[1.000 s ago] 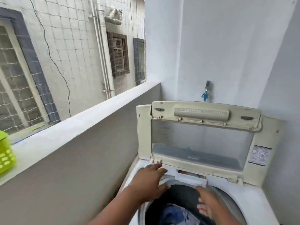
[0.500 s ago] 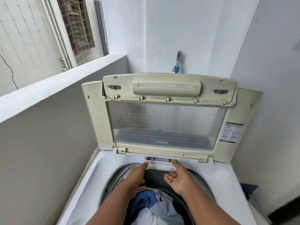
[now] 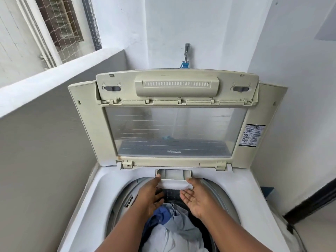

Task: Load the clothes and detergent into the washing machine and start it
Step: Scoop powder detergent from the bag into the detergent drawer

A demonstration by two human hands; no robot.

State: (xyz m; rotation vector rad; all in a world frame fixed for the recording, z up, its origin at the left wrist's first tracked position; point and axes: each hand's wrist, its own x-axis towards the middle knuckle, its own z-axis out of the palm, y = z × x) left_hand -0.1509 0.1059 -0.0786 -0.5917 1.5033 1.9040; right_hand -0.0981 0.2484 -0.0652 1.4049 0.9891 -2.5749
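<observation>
Head view looks down into a top-loading washer (image 3: 87, 202) whose lid (image 3: 174, 124) stands upright against the white wall. Clothes (image 3: 174, 231), blue and pale grey, lie inside the drum (image 3: 214, 188), between the two forearms. At the back rim of the opening a small detergent drawer (image 3: 173, 176) is pulled out toward the person; its compartment looks pale and I cannot tell if anything is inside. Left hand (image 3: 151, 195) reaches to the left corner of the drawer, its fingertips touching the white front edge, fingers mostly straight and close together. Right hand (image 3: 194, 195) is at the right corner, palm turned up and inward, fingers relaxed and a little spread, the index fingertip touching the drawer front. Neither hand grips anything. Behind the lid a tap (image 3: 186, 55) with a blue fitting comes out of the wall. At the left a low parapet (image 3: 54, 82) runs along the balcony.
</observation>
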